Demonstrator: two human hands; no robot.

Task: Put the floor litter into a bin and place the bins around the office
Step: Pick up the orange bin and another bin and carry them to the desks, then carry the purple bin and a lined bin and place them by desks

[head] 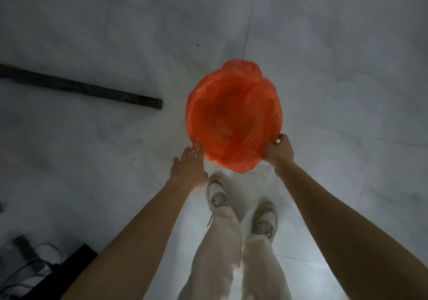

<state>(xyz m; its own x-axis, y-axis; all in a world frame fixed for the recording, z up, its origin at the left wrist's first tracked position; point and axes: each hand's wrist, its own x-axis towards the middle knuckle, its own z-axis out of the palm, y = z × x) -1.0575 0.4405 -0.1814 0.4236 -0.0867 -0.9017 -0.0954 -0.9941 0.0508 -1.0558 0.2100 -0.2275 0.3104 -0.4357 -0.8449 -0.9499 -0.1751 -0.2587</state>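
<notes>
We found the bin (234, 116), lined with an orange bag, at the centre of the frame on the pale tiled floor (335, 45), just ahead of the person's shoes. The right hand (278, 150) was closed on the bag-covered rim at its lower right; we could not see the fingertips. The left hand (190, 167) lay open, fingers flat and extended, at the rim's lower left, touching or nearly touching the liner. The bin's interior appeared to hold no litter that we could make out.

In our judgement, the step was taking hold of the bin to carry or set it down. To do this well, both hands should seat on opposite rim points, clamping rim rather than loose liner, and keep the mouth level. A dark bar (81, 86) lay at centre left, well apart from the bin.
</notes>
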